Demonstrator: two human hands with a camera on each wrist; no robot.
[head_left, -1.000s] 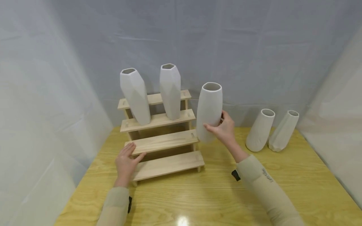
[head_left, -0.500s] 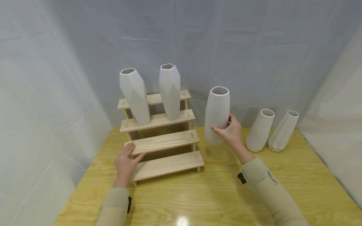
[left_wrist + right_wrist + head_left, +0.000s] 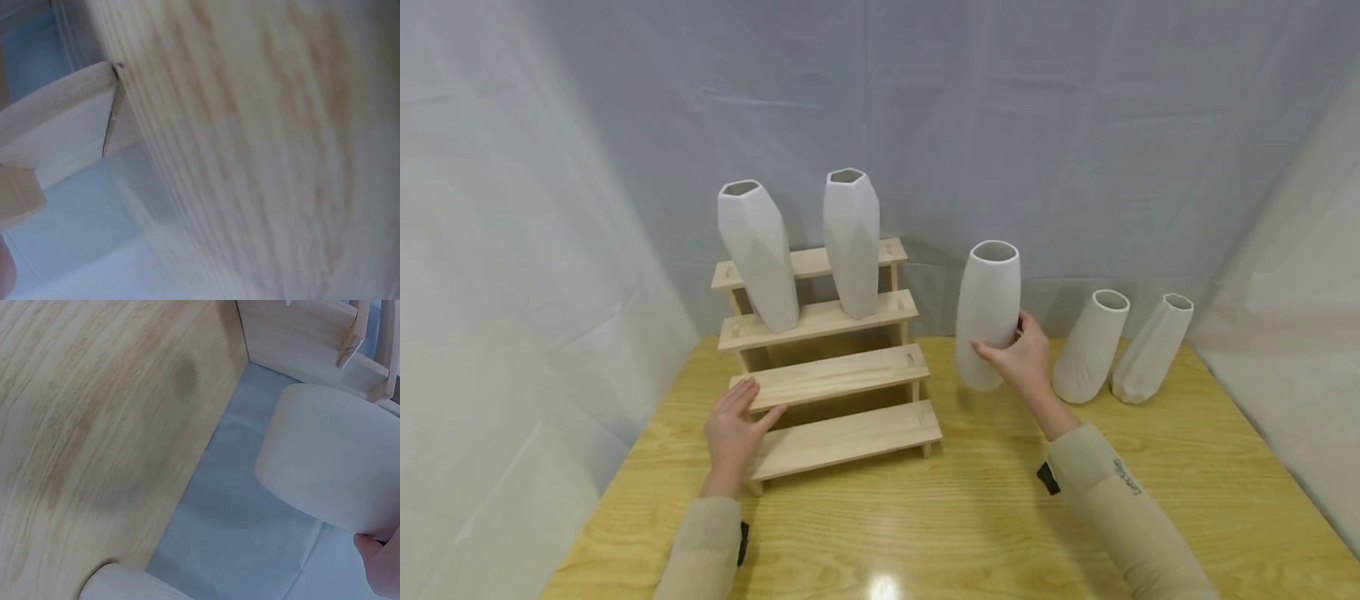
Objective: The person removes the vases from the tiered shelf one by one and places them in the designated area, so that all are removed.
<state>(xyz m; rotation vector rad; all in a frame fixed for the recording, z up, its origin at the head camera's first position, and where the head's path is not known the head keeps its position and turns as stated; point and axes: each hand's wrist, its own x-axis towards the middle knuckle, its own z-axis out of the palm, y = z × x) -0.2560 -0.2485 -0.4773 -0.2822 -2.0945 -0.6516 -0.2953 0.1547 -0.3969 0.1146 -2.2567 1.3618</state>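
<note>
Right hand [image 3: 1028,357] has its thumb on the near face and fingers wrapped round the right side of a tall, smooth, white rounded vase [image 3: 988,300], low on the body; firm-looking grip. Vase is upright, base off the yellow wood-grain table [image 3: 985,517] (right wrist view shows the gap), between the pale wooden four-tier stand [image 3: 842,437] and two smaller white vases, a smooth tapered one [image 3: 1084,354] and a ridged slim one [image 3: 1146,358], on the table at right. Left hand [image 3: 733,425]: fingers laid over the left end of the stand's second tier from the bottom, thumb spread, no vase in it. Two white faceted vases, left one [image 3: 762,258] and right one [image 3: 852,242], stand apart on the second tier from the top.

To handle it well: even squeeze, since the smooth side could slip; mouth up; base flat on a surface before fingers loosen; knuckles clear of the smooth tapered one. Left hand should press lightly, as a shove might rock the faceted pair.
</note>
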